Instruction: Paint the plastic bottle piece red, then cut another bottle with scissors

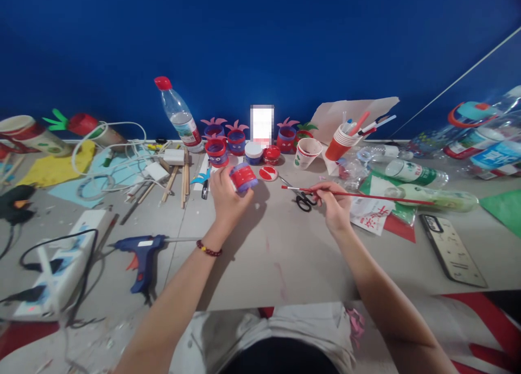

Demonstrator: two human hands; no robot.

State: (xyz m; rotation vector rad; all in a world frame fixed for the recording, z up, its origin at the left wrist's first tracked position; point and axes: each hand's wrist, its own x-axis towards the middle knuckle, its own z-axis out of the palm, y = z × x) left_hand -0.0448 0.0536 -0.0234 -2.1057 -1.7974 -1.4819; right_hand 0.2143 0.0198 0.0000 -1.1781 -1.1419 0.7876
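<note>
My left hand is wrapped round a small red and purple painted cup, tilted on its side above the table. In my right hand is a thin red paintbrush, its tip pointing left toward the cup but apart from it. Just behind the hands are an open jar of red paint, its red-smeared lid and a white-topped jar. Black-handled scissors lie beside my right hand. Several painted cups with leaf-like tops, one of them red and purple, stand at the back.
At the left are a blue glue gun, a power strip, wooden sticks and white cables. A bottle with a red cap stands at the back. On the right lie plastic bottles and a phone; a red cup holds pens.
</note>
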